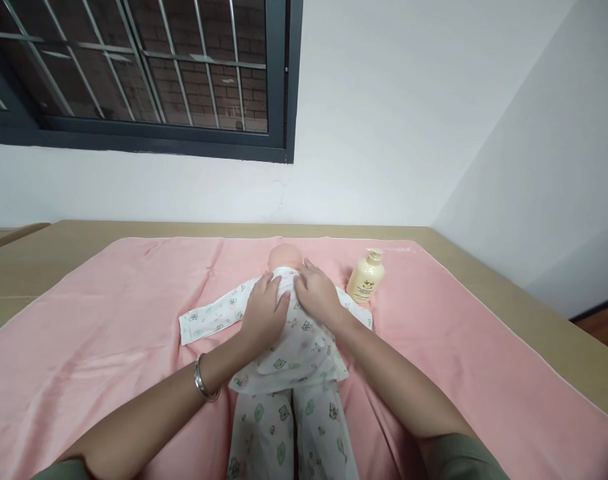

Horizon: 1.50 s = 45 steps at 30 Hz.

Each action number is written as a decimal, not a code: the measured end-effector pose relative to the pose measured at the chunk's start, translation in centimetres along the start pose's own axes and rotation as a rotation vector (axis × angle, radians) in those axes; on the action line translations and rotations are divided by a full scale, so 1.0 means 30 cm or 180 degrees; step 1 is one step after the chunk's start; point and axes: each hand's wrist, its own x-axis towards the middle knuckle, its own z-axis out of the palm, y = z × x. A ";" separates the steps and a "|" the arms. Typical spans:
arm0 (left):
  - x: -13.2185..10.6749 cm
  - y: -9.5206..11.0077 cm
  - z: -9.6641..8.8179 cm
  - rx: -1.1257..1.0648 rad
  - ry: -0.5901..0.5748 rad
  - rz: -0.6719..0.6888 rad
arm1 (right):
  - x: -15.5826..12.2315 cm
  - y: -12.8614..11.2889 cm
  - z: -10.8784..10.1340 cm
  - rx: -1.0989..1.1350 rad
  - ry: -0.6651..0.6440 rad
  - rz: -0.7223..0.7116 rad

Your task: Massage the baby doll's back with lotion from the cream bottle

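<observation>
A baby doll point(285, 256) lies stretched out on a pink cloth, its bald head at the far end. It wears a white printed top point(304, 343) with long sleeves and matching trousers point(279, 433); whether it is face up or face down I cannot tell. My left hand point(265, 307) rests flat on the left side of the upper body, thumb apart from the fingers. On the other side, my right hand point(318, 293) lies over the shoulder area with its fingers stretched toward the head. Neither hand grasps anything.
A pale yellow pump bottle point(367, 279) stands on the pink cloth point(119, 347), right of the doll near one sleeve. The cloth covers much of a wooden table point(84, 250). Behind it is a white wall with a barred window point(184, 67).
</observation>
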 end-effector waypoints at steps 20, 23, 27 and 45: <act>-0.072 -0.078 0.025 0.0436 -0.0317 0.0273 | -0.027 -0.006 0.080 0.0036 -0.0506 0.0084; -0.025 -0.075 0.009 0.0367 -0.0455 0.0176 | -0.113 -0.044 0.098 -0.0062 -0.0227 -0.0307; 0.053 -0.044 -0.005 0.0298 -0.0666 -0.0026 | -0.186 -0.057 0.094 -0.0005 -0.0104 -0.0506; 0.046 -0.023 0.018 0.0522 -0.0299 0.0149 | -0.263 -0.061 0.042 0.0695 0.0191 -0.0603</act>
